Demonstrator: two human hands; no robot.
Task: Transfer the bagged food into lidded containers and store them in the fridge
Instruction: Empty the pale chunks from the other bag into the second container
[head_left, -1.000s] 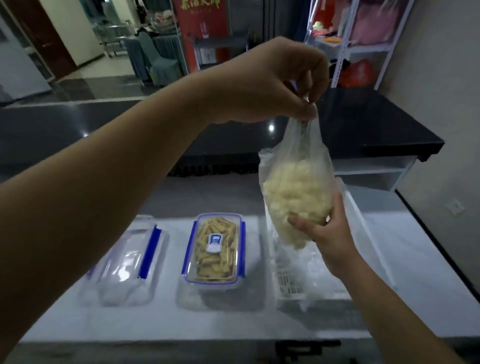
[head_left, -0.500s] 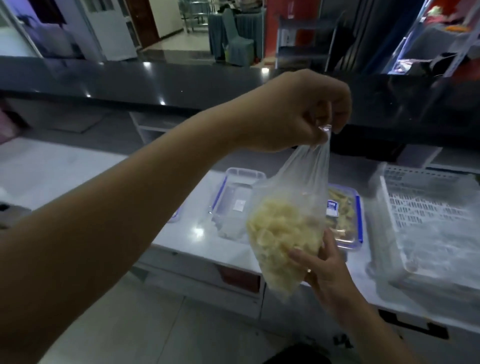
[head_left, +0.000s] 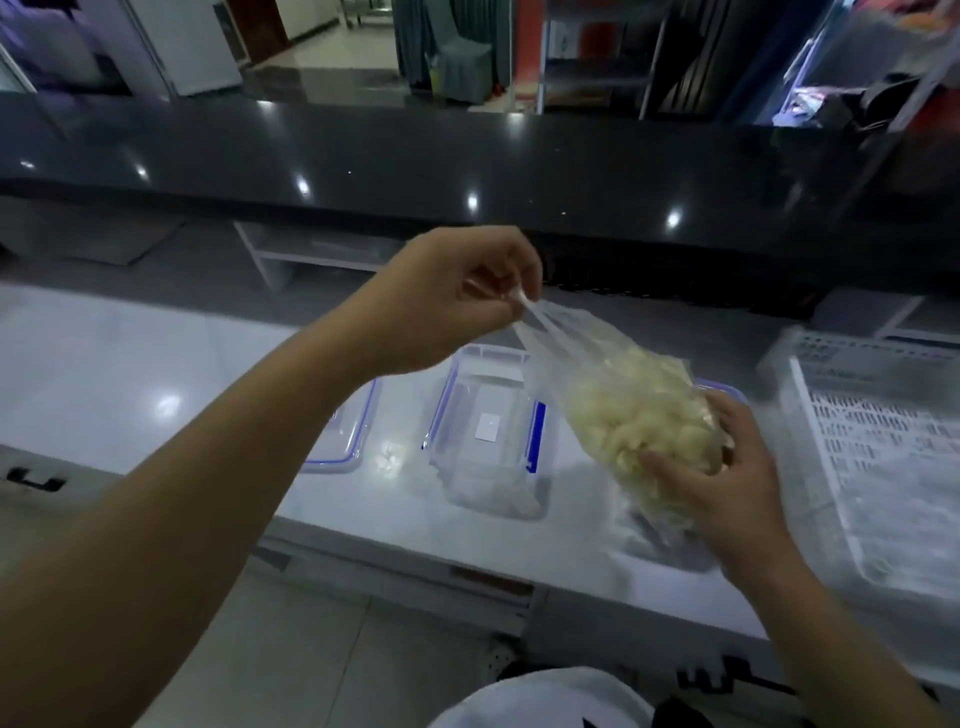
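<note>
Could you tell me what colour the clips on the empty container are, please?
Blue, on the clear empty container; seen in the head view.

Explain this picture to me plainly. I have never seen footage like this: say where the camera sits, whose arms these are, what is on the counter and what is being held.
There is no machine here. The one view comes from a camera worn on a person's head, looking forward and down, so the two bare arms are that person's own.

The left hand pinches the top of a clear plastic bag. The right hand cups the bag's lower end, which holds pale yellowish food. The bag hangs slanted above the counter.

On the white counter stands an open clear container with blue clips. To its left lies a blue-rimmed lid, partly hidden by the left arm. Another blue-rimmed container peeks out behind the bag. At the right edge sits a white slotted basket.
</note>
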